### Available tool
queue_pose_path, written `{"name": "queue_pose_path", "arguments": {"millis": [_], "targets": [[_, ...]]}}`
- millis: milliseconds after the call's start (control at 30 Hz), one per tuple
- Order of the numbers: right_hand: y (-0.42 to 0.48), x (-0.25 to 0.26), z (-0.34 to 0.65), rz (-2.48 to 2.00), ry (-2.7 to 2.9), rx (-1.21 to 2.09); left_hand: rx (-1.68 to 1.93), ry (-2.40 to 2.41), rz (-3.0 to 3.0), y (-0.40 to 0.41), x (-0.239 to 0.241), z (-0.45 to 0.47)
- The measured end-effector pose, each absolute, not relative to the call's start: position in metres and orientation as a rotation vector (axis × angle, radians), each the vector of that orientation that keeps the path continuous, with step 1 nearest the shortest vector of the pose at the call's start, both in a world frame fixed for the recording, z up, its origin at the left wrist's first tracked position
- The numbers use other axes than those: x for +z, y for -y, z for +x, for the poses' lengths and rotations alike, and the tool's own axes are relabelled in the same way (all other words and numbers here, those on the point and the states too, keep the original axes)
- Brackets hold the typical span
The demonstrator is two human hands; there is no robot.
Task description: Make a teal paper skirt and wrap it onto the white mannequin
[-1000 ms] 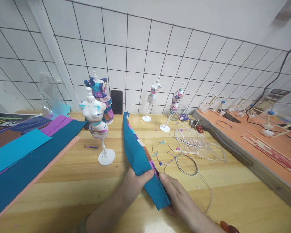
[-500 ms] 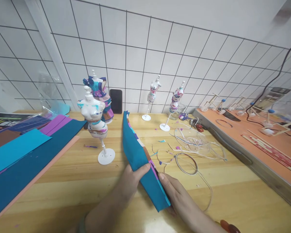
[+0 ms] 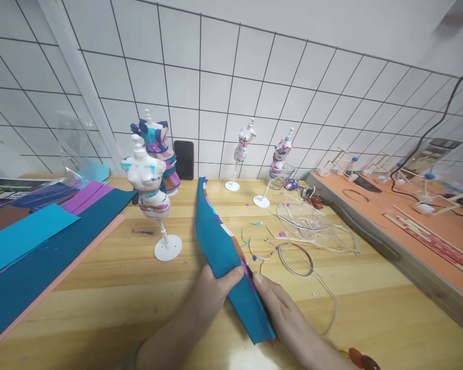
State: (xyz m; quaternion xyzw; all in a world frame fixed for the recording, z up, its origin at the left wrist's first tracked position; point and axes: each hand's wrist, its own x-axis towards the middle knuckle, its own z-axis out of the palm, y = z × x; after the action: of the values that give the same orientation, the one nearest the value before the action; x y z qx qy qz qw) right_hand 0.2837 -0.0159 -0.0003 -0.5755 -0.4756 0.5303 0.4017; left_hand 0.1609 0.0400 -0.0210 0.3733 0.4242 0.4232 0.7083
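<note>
A long teal paper strip (image 3: pixel 212 241) with a patchwork edge of purple, brown, white and blue stands on its side in front of me. My left hand (image 3: pixel 219 290) grips its near half, thumb pressed flat just below the coloured edge. My right hand (image 3: pixel 278 306) is closed at the opposite side of the strip, thumb by the edge and the other fingers hidden below. A dark sliver shows beside the right thumb; its kind I cannot make out. Left of the strip stands a white mannequin (image 3: pixel 148 177) with painted-looking patches.
A paper-dressed mannequin (image 3: pixel 160 144) and a phone (image 3: pixel 184 160) stand at the wall. Two slim mannequins (image 3: pixel 245 144) are farther back. Coloured sheets (image 3: pixel 57 267) lie left. Wire loops (image 3: pixel 296 258) and scraps lie right, beside an orange-topped surface (image 3: pixel 393 205).
The left thumb has shifted slightly right and down, closer to the coloured edge. The strip's near end has moved a little right and towards me. The right hand has barely moved.
</note>
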Motion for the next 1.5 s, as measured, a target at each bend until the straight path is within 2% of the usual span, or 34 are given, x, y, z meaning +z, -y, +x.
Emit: {"name": "queue_pose_path", "arguments": {"millis": [567, 1500], "targets": [[0.016, -0.007, 0.285, -1.558, 1.200, 1.260, 0.965, -0.959, 0.878, -0.039, -0.020, 0.163], [0.012, -0.013, 0.286, -1.443, 1.290, 1.235, 0.963, -0.952, 0.835, -0.041, -0.023, 0.164]]}}
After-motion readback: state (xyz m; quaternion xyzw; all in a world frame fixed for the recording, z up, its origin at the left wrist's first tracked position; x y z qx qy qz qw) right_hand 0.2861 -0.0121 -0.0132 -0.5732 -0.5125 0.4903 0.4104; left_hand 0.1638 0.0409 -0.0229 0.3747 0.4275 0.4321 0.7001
